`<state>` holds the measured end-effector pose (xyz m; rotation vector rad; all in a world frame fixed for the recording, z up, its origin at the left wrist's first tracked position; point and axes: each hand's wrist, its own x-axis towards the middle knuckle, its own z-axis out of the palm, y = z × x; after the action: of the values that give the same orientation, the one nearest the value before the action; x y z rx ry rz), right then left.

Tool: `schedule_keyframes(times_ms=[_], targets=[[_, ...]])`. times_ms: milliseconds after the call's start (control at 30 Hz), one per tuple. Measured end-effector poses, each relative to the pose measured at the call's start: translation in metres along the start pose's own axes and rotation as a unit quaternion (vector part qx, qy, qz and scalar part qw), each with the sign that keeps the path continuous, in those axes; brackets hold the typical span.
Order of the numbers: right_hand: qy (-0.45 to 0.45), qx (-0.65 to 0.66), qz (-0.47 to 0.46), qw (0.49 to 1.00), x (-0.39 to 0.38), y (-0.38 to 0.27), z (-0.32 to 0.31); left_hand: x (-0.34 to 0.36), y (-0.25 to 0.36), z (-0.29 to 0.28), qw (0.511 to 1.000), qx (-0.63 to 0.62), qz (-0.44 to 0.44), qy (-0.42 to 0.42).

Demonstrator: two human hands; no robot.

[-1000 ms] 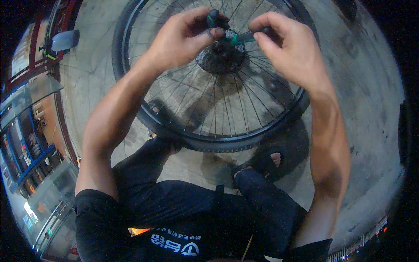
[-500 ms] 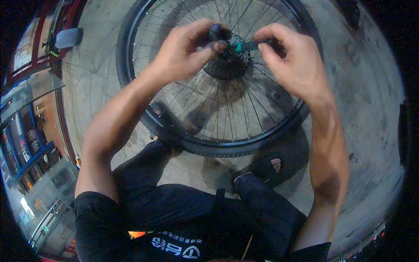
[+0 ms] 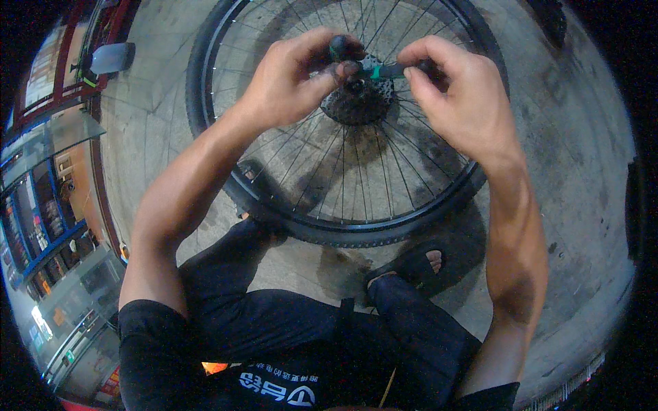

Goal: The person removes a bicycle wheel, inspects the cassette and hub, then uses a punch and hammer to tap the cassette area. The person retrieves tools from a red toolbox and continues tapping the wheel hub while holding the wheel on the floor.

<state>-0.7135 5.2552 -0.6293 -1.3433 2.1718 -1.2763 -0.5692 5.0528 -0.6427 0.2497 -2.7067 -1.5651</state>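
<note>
My left hand [image 3: 295, 82] is closed around an upright black-and-green tool handle [image 3: 337, 48] over the hub of a bicycle wheel [image 3: 322, 234] lying on the concrete floor. Just to the right, my right hand [image 3: 466, 103] pinches a black-and-green tool handle [image 3: 387, 71] held horizontally, with its green end at the hub. Whether the two handles form one tool, I cannot tell. Beneath them sits the dark, grimy cassette [image 3: 356, 108]; my fingers and the tools hide part of the hub.
My sandalled foot [image 3: 428, 264] is beside the tyre's near right edge. Along the left are a red frame [image 3: 55, 61], a pale grey plastic object [image 3: 111, 59], blue shelving [image 3: 31, 233] with small goods and a glass counter [image 3: 68, 329].
Both hands and their handles moved slightly down the picture between the oldest frame and the middle one, along with the wheel in view. Since then they have barely moved.
</note>
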Motion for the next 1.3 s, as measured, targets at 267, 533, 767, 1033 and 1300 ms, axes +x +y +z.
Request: schedule_keyframes(times_ms=[267, 533, 767, 1033, 1300], targets=[[-0.019, -0.007, 0.020, 1.000, -0.002, 0.000, 0.000, 0.000, -0.006, 0.009, 0.998, -0.011, 0.055, 0.041], [-0.017, -0.001, 0.018, 1.000, -0.012, 0.002, 0.004, -0.006, 0.003, 0.005, 0.998, 0.025, 0.053, 0.003], [-0.005, -0.033, -0.043, 0.999, -0.011, -0.002, 0.008, -0.011, -0.004, 0.008, 0.998, 0.023, 0.059, 0.024], [-0.007, -0.032, 0.001, 0.999, -0.016, -0.005, 0.005, -0.005, 0.006, 0.007, 0.999, 0.042, 0.020, -0.004], [-0.008, -0.045, -0.058, 0.997, -0.014, 0.003, 0.005, -0.013, 0.001, 0.012, 0.996, 0.066, 0.066, 0.003]])
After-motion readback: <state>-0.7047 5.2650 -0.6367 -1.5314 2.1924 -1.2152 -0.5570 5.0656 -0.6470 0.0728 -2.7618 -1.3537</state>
